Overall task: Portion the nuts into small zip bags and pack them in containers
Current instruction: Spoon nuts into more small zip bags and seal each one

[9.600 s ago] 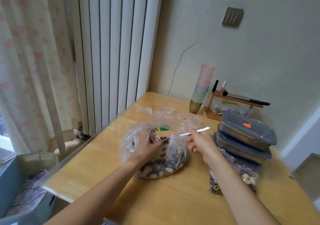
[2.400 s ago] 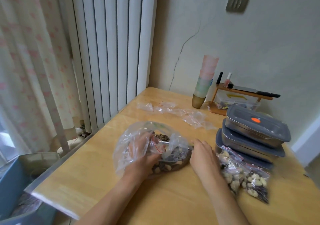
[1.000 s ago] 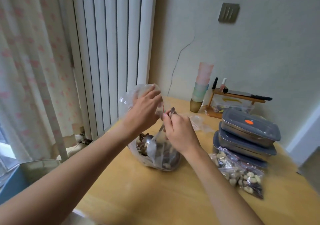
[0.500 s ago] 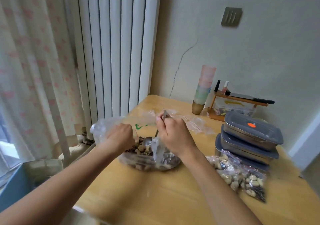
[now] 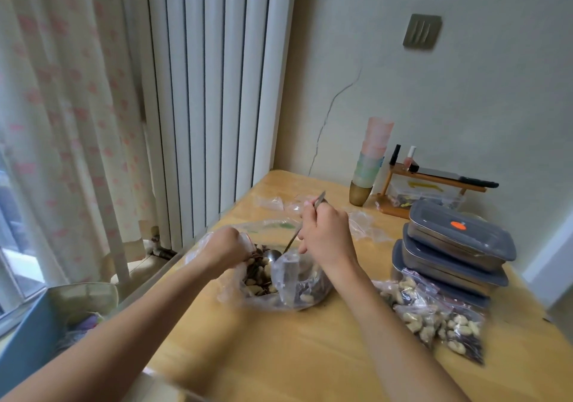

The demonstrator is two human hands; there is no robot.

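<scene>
Nuts (image 5: 259,279), pale and dark mixed, lie in a large clear plastic bag (image 5: 279,299) resting on the wooden counter (image 5: 310,355) near its left edge. Left hand (image 5: 224,246) grips the bag's rim with fingers curled, pulling the mouth open. Right hand (image 5: 327,236) is closed round the handle of a metal spoon (image 5: 290,245), handle end pointing up and away, bowl down among the nuts inside the bag's mouth. A small clear zip bag (image 5: 286,277) stands just in front of the spoon bowl, below the right hand; whether that hand also holds it cannot be told.

To the right, several filled small zip bags (image 5: 440,318) of nuts lie in a loose heap on the counter, touching the foot of a stack of three lidded metal containers (image 5: 455,256); the top grey lid carries an orange mark. Empty clear bags (image 5: 359,225) lie scattered beyond the hands. At the back by the wall stand a column of stacked tumblers (image 5: 370,160) and a small wooden rack (image 5: 434,181) with two small bottles and a dark-handled knife on it. A white ribbed radiator (image 5: 210,91) and a patterned curtain (image 5: 62,107) stand left of the counter.
</scene>
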